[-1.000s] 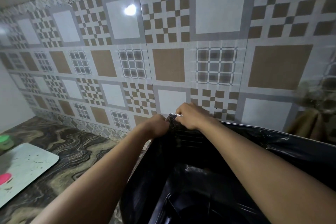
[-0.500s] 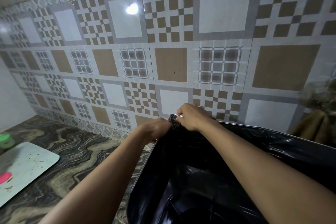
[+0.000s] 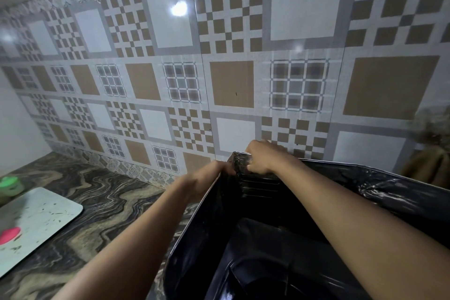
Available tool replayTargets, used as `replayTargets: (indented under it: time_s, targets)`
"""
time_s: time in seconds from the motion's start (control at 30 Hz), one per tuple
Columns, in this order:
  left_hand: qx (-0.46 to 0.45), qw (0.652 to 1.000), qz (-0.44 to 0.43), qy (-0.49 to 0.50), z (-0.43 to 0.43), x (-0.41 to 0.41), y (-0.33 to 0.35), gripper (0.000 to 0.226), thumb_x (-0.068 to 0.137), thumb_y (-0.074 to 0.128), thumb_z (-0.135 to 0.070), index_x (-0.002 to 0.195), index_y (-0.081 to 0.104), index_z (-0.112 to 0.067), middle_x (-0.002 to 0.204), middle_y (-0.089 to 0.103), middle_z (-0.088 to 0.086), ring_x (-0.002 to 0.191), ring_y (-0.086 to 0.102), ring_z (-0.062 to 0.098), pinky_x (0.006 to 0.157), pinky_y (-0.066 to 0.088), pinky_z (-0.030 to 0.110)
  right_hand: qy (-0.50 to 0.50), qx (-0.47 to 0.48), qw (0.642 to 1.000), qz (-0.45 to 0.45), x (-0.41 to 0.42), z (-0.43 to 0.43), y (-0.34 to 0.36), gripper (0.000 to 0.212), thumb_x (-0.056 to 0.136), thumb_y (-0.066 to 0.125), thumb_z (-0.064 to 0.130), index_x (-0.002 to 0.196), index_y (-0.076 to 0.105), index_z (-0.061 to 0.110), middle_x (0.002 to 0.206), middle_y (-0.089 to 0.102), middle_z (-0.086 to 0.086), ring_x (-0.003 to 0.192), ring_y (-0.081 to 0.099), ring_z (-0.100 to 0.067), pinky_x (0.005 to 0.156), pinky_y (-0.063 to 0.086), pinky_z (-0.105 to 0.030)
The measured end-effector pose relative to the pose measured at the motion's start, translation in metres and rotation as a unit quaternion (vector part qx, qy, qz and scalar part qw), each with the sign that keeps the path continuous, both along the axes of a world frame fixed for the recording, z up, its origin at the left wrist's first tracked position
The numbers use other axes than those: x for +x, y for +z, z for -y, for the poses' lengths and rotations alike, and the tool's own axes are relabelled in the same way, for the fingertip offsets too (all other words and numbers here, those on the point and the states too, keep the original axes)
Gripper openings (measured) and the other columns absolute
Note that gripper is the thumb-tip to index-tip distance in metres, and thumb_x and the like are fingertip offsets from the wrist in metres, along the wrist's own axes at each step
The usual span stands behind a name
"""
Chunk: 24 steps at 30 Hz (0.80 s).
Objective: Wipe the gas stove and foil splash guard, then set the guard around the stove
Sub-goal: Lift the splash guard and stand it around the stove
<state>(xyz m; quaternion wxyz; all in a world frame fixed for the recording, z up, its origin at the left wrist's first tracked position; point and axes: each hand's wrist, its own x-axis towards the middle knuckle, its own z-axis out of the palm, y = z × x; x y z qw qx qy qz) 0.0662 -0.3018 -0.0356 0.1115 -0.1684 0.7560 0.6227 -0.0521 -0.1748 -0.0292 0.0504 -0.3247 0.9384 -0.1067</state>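
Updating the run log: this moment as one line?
phase: placing splash guard | left hand: grips its corner | right hand: pinches top edge | guard: upright beside tiled wall

From my remote seat I see a marbled dark desk (image 3: 104,204) running under a wall of brown, grey and white patterned tiles (image 3: 231,85) with a lamp glare (image 3: 179,8) on it; at left a speckled white board (image 3: 36,221) lies flat, a pink blob (image 3: 9,235) on it, a green tub (image 3: 9,184) just behind.
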Motion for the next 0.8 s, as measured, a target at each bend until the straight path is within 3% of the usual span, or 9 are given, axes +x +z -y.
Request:
replayTargets:
  time_s: [0.1,0.23,0.5,0.7,0.8]
  targets:
    - [0.022,1.000,0.010,0.005,0.0010,-0.0014,-0.0029,0.024,0.088,0.041,-0.017,0.084,0.061,-0.004,0.073,0.060,0.012,0.058,0.057,0.020,0.057,0.046,0.027,-0.009,0.006,1.000,-0.017,0.0005,0.0027,-0.0010,0.010,0.087,0.064,0.017,0.087,0.054,0.015,0.098,0.063,-0.011,0.087,0.062,-0.032,0.068,0.047,-0.032]
    - [0.005,1.000,0.015,0.007,-0.0003,-0.0050,-0.0034,0.024,0.076,0.048,-0.024,0.088,0.059,-0.005,0.074,0.058,0.011,0.061,0.055,0.021,0.063,0.045,0.030,-0.022,0.007,0.999,-0.025,0.0015,0.0052,-0.0008,0.012,0.087,0.063,0.018,0.098,0.058,0.017,0.111,0.065,-0.011,0.099,0.064,-0.034,0.072,0.047,-0.032]
    - [-0.030,0.999,0.030,0.009,-0.0046,-0.0056,-0.0014,0.023,0.067,0.052,-0.028,0.077,0.061,-0.009,0.069,0.059,0.008,0.062,0.056,0.023,0.072,0.044,0.035,-0.035,0.011,0.999,-0.030,0.0020,0.0068,-0.0040,0.017,0.089,0.066,0.020,0.105,0.059,0.017,0.117,0.065,-0.010,0.103,0.064,-0.034,0.074,0.045,-0.035]
    - [-0.006,0.999,0.039,0.009,-0.0065,-0.0074,-0.0057,0.020,0.084,0.042,-0.019,0.082,0.058,-0.007,0.064,0.057,0.007,0.056,0.055,0.019,0.059,0.045,0.027,-0.034,0.013,0.999,-0.041,0.0056,0.0069,-0.0036,0.025,0.090,0.066,0.021,0.113,0.059,0.015,0.119,0.064,-0.010,0.106,0.063,-0.033,0.075,0.043,-0.034]
    - [0.001,0.999,0.038,0.004,-0.0047,-0.0058,-0.0073,0.021,0.081,0.044,-0.022,0.088,0.056,-0.006,0.068,0.056,0.009,0.058,0.055,0.021,0.061,0.045,0.028,-0.028,0.018,0.998,-0.046,0.0067,0.0069,-0.0038,0.024,0.091,0.064,0.021,0.113,0.059,0.015,0.119,0.064,-0.010,0.107,0.063,-0.033,0.075,0.041,-0.035]
